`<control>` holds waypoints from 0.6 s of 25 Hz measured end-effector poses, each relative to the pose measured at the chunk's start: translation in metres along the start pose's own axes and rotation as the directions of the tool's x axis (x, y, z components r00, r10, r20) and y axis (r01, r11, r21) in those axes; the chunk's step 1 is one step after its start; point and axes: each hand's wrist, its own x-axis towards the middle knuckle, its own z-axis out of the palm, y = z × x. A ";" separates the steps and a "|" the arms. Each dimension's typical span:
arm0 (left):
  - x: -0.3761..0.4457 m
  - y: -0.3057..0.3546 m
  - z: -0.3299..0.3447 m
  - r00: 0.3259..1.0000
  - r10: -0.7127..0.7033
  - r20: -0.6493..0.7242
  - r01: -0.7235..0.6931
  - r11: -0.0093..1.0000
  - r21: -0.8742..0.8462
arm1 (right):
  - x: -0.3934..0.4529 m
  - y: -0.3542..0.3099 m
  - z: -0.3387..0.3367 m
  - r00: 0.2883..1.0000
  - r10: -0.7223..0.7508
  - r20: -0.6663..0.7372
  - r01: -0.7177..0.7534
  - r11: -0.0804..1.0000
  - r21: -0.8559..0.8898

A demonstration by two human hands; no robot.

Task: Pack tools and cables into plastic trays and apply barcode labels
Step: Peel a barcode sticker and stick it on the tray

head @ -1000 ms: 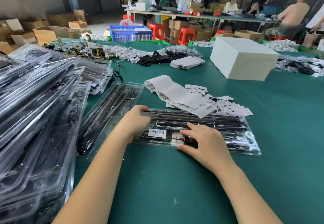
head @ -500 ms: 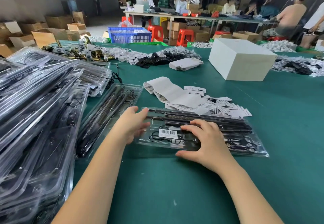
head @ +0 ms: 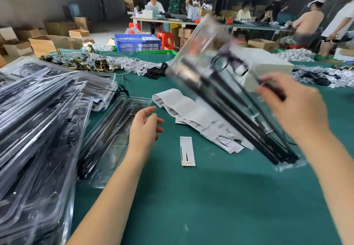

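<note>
My right hand (head: 295, 106) grips a clear plastic tray (head: 216, 76) packed with black rods and a cable, lifted off the green table (head: 210, 206) and tilted steeply, its lower end near the tabletop; it is motion-blurred. My left hand (head: 144, 127) hovers open above the table, holding nothing. A narrow white printed card (head: 187, 151) lies on the table between my hands. A strip of barcode labels (head: 183, 108) and several loose ones lie behind it. Another packed tray (head: 113, 135) rests left of my left hand.
A tall heap of packed clear trays (head: 38, 129) fills the left side. A white box (head: 268, 68) stands behind the lifted tray. Brass hardware (head: 80, 64), tags and black cables lie at the far table edge. People sit at tables behind.
My right hand has lifted the tray off the table and swung it up and to the right. My left hand let go. A white card now lies where the tray was.
</note>
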 end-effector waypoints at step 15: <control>-0.012 -0.054 0.016 0.968 0.176 0.181 -0.250 0.574 0.780 | -0.054 0.358 0.041 0.665 0.686 0.295 -0.536 0.713 -0.451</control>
